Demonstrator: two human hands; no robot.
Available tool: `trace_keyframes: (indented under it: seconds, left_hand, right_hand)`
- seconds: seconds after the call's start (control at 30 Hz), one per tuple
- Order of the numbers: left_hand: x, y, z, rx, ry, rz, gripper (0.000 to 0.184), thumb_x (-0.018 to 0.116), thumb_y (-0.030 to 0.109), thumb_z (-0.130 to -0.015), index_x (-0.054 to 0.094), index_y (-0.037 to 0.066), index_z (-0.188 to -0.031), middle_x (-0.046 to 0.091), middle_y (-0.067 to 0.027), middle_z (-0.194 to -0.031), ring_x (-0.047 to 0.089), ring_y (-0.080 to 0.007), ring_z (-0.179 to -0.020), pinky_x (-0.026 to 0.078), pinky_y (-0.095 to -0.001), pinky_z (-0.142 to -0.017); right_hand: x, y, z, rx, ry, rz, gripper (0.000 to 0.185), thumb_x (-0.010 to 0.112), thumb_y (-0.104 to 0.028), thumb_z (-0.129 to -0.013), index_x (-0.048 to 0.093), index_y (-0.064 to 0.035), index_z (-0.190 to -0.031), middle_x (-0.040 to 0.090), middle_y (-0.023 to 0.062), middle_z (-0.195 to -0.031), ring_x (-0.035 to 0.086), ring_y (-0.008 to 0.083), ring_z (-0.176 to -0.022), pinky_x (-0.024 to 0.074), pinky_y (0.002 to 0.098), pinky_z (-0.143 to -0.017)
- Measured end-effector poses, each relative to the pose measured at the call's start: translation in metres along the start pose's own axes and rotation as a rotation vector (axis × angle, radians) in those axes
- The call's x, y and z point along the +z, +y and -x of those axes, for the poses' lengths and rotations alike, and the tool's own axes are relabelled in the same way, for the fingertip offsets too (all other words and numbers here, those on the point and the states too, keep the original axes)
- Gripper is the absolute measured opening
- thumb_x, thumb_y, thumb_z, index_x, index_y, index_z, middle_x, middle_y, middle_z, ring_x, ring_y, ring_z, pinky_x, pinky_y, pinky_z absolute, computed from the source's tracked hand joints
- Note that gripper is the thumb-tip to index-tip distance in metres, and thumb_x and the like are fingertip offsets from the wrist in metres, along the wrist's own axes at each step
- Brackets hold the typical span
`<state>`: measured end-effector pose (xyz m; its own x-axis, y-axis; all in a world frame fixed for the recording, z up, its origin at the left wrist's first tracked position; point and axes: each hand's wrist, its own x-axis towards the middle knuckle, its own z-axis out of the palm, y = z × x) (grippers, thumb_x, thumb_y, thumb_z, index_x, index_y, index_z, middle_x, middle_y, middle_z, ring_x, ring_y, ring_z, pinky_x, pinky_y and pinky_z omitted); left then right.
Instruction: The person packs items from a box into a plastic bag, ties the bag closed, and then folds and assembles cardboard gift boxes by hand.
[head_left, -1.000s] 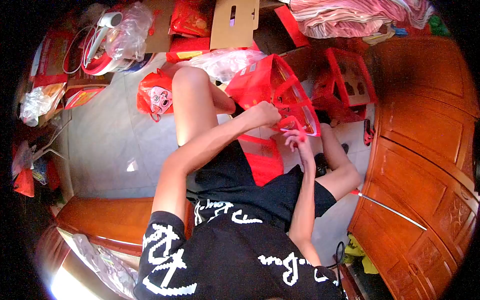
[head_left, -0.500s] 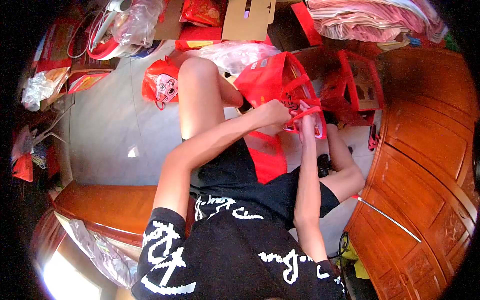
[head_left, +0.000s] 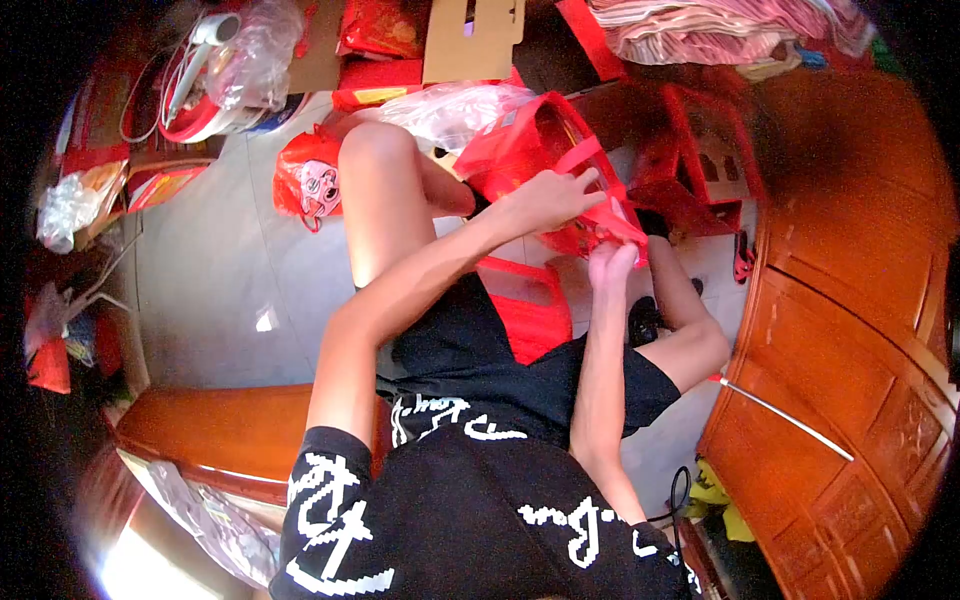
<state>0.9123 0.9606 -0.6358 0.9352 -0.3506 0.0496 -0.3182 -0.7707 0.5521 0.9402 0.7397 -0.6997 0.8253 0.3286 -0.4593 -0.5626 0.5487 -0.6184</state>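
A red gift bag (head_left: pixel 497 160) with strap handles stands tilted between my legs, its mouth turned toward the right. My left hand (head_left: pixel 550 203) is over the bag's near side with its fingers apart, close to a red strap (head_left: pixel 578 155). Lower down, my right hand (head_left: pixel 612 262) has its fingers closed on the bag's near rim. What lies inside the bag is mostly hidden. Across my lap rests another flat red piece (head_left: pixel 530 315), with a cut-out or strap-like band at its top.
An orange-red bag with a cartoon face (head_left: pixel 308 180) sits left of my knee. Cardboard boxes (head_left: pixel 470 45) and clear plastic (head_left: pixel 450 110) lie ahead. Right are an open red box (head_left: pixel 705 150), wooden cabinet doors (head_left: pixel 850 330) and a thin metal rod (head_left: pixel 790 420). A wooden bench (head_left: pixel 215 430) is behind left.
My left hand has opened its fingers and moved slightly up and left, away from my right hand. The right hand has shifted a little lower along the bag's rim. The view has shifted slightly.
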Motion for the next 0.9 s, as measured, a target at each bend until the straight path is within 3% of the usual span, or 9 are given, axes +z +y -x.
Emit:
trace_keyframes:
  seconds: [0.1,0.2,0.27,0.37,0.5,0.63,0.73,0.8,0.9]
  left_hand:
    - [-0.003,0.007,-0.001,-0.009,0.153,-0.021,0.074,0.064,0.015,-0.083,0.035,0.021,-0.151,0.045,-0.0191,-0.141,0.068,-0.0355,-0.095,0.058,-0.0452,-0.064]
    - [-0.013,0.013,-0.004,0.063,0.114,0.025,0.080,0.067,0.018,-0.081,0.032,0.020,-0.154,0.052,-0.0174,-0.135,0.069,-0.0332,-0.095,0.057,-0.0468,-0.063]
    - [-0.009,0.014,-0.007,-0.028,-0.118,-0.055,0.052,0.073,0.032,-0.078,0.060,0.011,-0.124,0.070,-0.0115,-0.095,0.069,-0.0306,-0.092,0.056,-0.0453,-0.068]
    - [0.013,-0.001,-0.005,0.118,-0.016,-0.105,0.028,0.074,0.031,-0.076,0.070,0.010,-0.093,0.070,-0.0062,-0.092,0.063,-0.0272,-0.101,0.055,-0.0429,-0.075]
    - [-0.021,0.003,-0.003,0.174,0.188,-0.060,0.026,0.074,0.027,-0.073,0.069,0.011,-0.093,0.068,-0.0043,-0.095,0.057,-0.0238,-0.107,0.044,-0.0397,-0.092]
    - [-0.052,-0.014,-0.002,0.064,0.711,0.181,0.014,0.069,0.017,-0.074,0.064,0.006,-0.082,0.066,-0.0106,-0.084,0.062,-0.0300,-0.091,0.045,-0.0415,-0.082]
    - [-0.046,-0.015,-0.002,-0.127,0.638,0.541,0.016,0.062,0.011,-0.089,0.059,0.000,-0.077,0.058,-0.0102,-0.069,0.059,-0.0207,-0.069,0.045,-0.0365,-0.067]
    - [-0.076,0.012,0.001,-0.154,0.806,0.946,0.022,0.057,0.009,-0.094,0.050,0.000,-0.076,0.037,0.0005,-0.065,0.042,-0.0066,-0.067,0.037,-0.0307,-0.058]
    - [-0.141,0.019,0.005,-0.311,0.910,1.018,0.023,0.055,0.011,-0.095,0.052,0.002,-0.074,0.045,0.0047,-0.067,0.045,-0.0066,-0.068,0.040,-0.0294,-0.060]
  right_hand:
    - [-0.010,-0.013,0.007,0.057,-0.097,-0.272,0.041,0.048,-0.023,-0.098,0.059,-0.0007,-0.132,0.065,0.0101,-0.119,0.057,0.0218,-0.103,0.0482,0.0371,-0.092]
    - [0.052,-0.026,0.042,-0.043,0.337,-0.153,0.039,0.055,-0.019,-0.093,0.060,-0.0021,-0.128,0.067,0.0094,-0.106,0.057,0.0213,-0.079,0.0494,0.0348,-0.080]
    - [0.033,-0.026,0.050,-0.021,0.209,-0.211,0.034,0.056,-0.020,-0.091,0.064,-0.0001,-0.118,0.068,0.0094,-0.109,0.062,0.0242,-0.084,0.0518,0.0358,-0.082]
    - [0.027,-0.017,0.073,-0.012,-0.081,-0.219,0.034,0.059,-0.018,-0.089,0.062,-0.0003,-0.118,0.067,0.0089,-0.101,0.064,0.0219,-0.083,0.0494,0.0315,-0.074]
    - [0.036,0.006,0.104,-0.216,0.124,0.405,0.038,0.059,-0.016,-0.092,0.056,-0.0020,-0.128,0.065,0.0079,-0.111,0.063,0.0185,-0.091,0.0479,0.0294,-0.079]
    - [0.031,0.033,0.151,-0.329,0.236,0.805,0.040,0.056,-0.018,-0.099,0.051,-0.0050,-0.137,0.062,0.0069,-0.119,0.061,0.0141,-0.099,0.0476,0.0293,-0.088]
    - [-0.054,0.057,0.147,0.123,0.138,0.992,0.031,0.053,-0.021,-0.104,0.059,-0.0041,-0.129,0.066,0.0071,-0.114,0.063,0.0123,-0.090,0.0503,0.0266,-0.081]
    - [-0.009,0.040,0.151,0.144,0.074,0.864,0.028,0.050,-0.021,-0.106,0.062,-0.0035,-0.123,0.068,0.0067,-0.109,0.063,0.0109,-0.085,0.0513,0.0255,-0.077]
    - [-0.026,0.061,0.145,0.121,-0.061,0.981,0.024,0.050,-0.018,-0.105,0.064,-0.0024,-0.117,0.069,0.0067,-0.102,0.063,0.0121,-0.087,0.0517,0.0270,-0.078]
